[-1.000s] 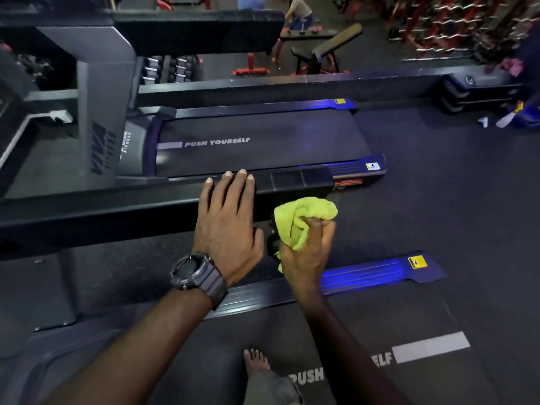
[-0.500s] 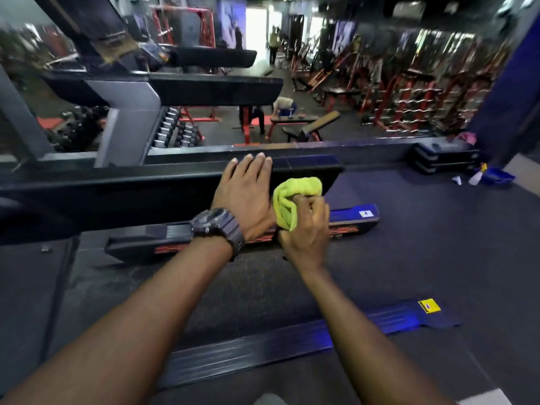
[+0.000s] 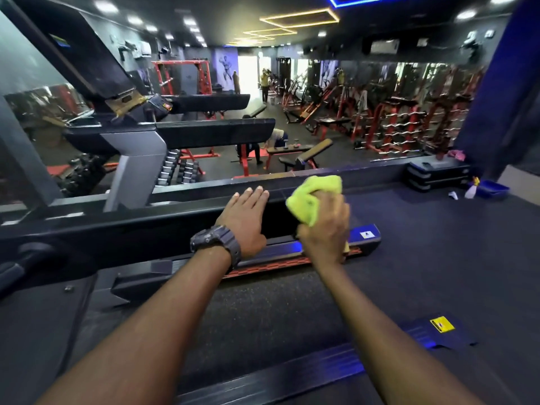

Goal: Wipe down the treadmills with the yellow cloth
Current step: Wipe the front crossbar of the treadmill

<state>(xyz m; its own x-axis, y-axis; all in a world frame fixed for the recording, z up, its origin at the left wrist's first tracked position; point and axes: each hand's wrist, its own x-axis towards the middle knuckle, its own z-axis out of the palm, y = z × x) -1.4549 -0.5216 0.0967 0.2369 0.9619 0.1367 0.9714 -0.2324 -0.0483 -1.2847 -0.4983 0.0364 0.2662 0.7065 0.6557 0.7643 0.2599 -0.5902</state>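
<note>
The yellow cloth (image 3: 314,197) is held bunched up in the right hand (image 3: 324,229), with the fingers curled tight around it. It is pressed against the far end of the long black handrail (image 3: 117,220) of the treadmill (image 3: 362,235) just in front. The left hand (image 3: 245,220) is laid flat on top of the same rail, right beside the cloth, with its fingers straight and nothing held in them. A dark watch (image 3: 216,241) is worn on the left wrist. The cloth looks soft and light, so it can be squashed into a ball and will bend around the rail's edges. It is best held in the middle of the bunch, so that a fat pad sticks out past the fingers and no loose corner is left to drag. The rail looks hard and smooth, so the cloth should slide along it with ease. A good push is likely needed for the dirt to be lifted. Only the end of this 1 rail seems to be getting wiped, and a 2nd treadmill (image 3: 187,133) is seen behind it, so much of the job is likely left to do.
</note>
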